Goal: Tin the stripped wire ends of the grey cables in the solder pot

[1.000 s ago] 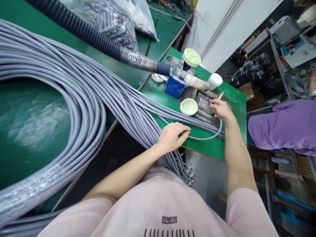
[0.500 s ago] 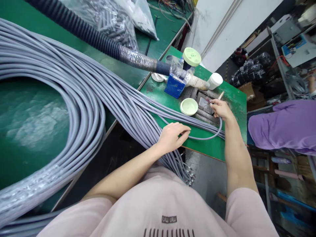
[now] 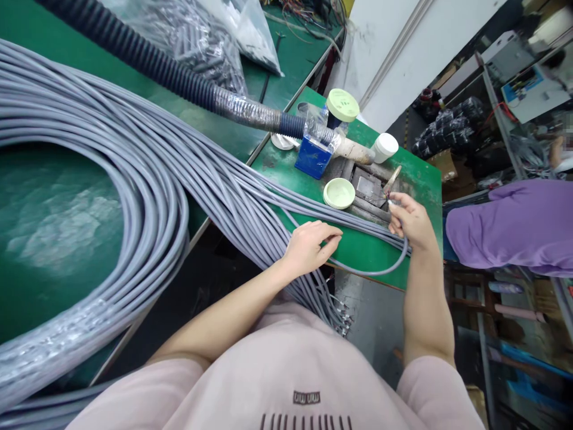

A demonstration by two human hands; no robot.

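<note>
My right hand [image 3: 412,220] pinches the end of a grey cable [image 3: 380,273], whose thin dark inner wires [image 3: 387,194] fan out past the fingertips. From that hand the cable loops down and back toward my left hand [image 3: 311,245]. My left hand lies over the grey cable bundle [image 3: 250,203], its fingers curled and thumb close to them. What it grips, if anything, is hidden beneath it. Just beyond my right fingers is a sooty metal plate [image 3: 367,187], with a pale-handled tool [image 3: 394,177] beside it.
A pale green lid-like dish [image 3: 339,194], a blue box [image 3: 313,157], a white jar [image 3: 385,146] and a green-lidded container [image 3: 342,104] stand on the small green table [image 3: 421,179]. A black ribbed hose [image 3: 156,68] crosses above the coiled cables. Someone in purple [image 3: 514,227] is at right.
My right hand has drawn back from the metal plate toward me, carrying the wire ends off it. The cable loop hangs lower. My left hand stays nearly in place.
</note>
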